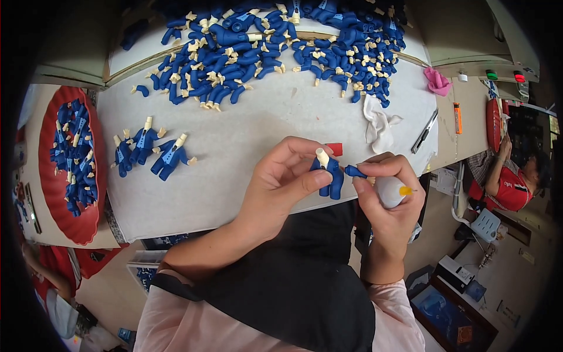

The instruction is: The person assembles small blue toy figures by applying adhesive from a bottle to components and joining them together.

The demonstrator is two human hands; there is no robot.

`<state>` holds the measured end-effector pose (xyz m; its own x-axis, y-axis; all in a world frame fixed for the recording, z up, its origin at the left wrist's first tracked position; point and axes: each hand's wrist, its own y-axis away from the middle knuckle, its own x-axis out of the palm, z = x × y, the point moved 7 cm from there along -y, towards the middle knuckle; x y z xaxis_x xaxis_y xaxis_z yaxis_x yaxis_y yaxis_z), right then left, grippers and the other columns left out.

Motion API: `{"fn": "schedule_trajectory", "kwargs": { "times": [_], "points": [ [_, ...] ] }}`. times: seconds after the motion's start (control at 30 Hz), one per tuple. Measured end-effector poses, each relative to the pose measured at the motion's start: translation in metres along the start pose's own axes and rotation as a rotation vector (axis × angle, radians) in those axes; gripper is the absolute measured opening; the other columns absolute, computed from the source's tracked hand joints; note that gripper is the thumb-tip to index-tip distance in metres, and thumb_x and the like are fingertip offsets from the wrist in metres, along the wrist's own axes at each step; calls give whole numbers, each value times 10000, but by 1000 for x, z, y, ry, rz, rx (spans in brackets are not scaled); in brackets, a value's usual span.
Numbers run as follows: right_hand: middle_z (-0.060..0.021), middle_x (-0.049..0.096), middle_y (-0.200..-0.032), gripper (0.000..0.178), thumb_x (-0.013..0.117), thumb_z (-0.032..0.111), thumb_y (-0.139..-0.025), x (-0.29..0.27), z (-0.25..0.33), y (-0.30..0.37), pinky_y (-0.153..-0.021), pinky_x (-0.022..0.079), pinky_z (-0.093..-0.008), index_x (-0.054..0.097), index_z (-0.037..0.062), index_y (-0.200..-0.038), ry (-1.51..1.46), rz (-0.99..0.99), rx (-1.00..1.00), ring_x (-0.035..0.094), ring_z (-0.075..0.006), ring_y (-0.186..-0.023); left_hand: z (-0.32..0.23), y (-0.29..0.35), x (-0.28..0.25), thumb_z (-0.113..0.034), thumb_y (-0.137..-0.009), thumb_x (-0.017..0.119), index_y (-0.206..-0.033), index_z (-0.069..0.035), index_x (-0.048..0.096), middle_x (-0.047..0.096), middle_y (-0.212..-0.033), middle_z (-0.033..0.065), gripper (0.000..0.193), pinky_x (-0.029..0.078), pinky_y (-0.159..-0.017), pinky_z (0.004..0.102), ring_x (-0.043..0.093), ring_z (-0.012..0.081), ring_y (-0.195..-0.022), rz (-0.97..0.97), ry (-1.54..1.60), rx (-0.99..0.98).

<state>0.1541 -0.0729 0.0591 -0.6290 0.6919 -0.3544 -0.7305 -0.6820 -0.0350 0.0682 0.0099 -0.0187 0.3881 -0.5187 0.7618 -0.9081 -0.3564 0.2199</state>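
Between the thumb and fingers of my left hand (pixel 281 182) is a blue doll body (pixel 335 177) with a cream neck, held upright near the table's front edge. My right hand (pixel 390 190) pinches a small blue doll arm (pixel 354 171) just right of the body, with a slight gap between the two. A white glue bottle (pixel 389 192) with a yellow tip is also tucked in the right hand's grip, its tip pointing right. Behind the body lies a small red piece (pixel 335 149). Three doll bodies with arms (pixel 144 144) lie to the left on the table.
Heaps of blue doll arms (pixel 223 70) and bodies cover the table's far side. A red scalloped tray (pixel 47 158) of doll parts stands left. On the right lie a white cloth (pixel 379 124), a utility knife (pixel 424 131), an orange tube (pixel 457 118) and a pink cloth (pixel 437 81). Another person (pixel 510 182) sits far right.
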Motion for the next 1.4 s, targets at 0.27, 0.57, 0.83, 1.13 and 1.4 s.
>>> {"fn": "schedule_trajectory", "kwargs": {
  "times": [0.27, 0.57, 0.83, 1.13, 1.4],
  "points": [
    [-87, 546, -670, 167, 603, -81, -634, 6, 11, 4, -564, 407, -205, 543, -18, -776, 191, 28, -98, 537, -130, -594, -9, 2, 4, 70, -772, 524, -1007, 14, 465, 531, -1009, 91, 249, 448, -756, 242, 524, 115, -900, 68, -103, 186],
    [-86, 546, -654, 183, 607, -83, -614, 9, 13, 4, -545, 414, -207, 539, -23, -773, 231, 24, -138, 541, -131, -573, -12, 3, 5, 45, -762, 547, -976, 3, 456, 523, -982, 134, 237, 448, -789, 280, 541, 194, -934, 70, -194, 212],
    [-83, 572, -668, 178, 613, -49, -625, 9, 16, 5, -545, 431, -221, 548, -8, -786, 296, 47, -103, 574, -150, -589, -20, 5, 4, 116, -709, 559, -946, 7, 537, 506, -955, 87, 262, 461, -781, 251, 525, 152, -913, 18, -332, 380],
    [-56, 563, -684, 127, 600, -57, -665, 13, 15, 5, -549, 366, -178, 556, -23, -778, 411, 55, -53, 481, -71, -599, -26, 6, 3, 83, -700, 594, -928, 3, 551, 551, -914, 88, 246, 464, -699, 238, 551, 138, -812, -50, -478, 397],
    [-105, 562, -686, 160, 622, -27, -670, 14, 17, 3, -534, 420, -234, 551, -7, -812, 353, 86, -116, 555, -185, -574, -35, 9, 4, 70, -662, 622, -890, -8, 574, 583, -858, 95, 246, 456, -644, 230, 571, 159, -756, -100, -645, 524]
  ]
}}
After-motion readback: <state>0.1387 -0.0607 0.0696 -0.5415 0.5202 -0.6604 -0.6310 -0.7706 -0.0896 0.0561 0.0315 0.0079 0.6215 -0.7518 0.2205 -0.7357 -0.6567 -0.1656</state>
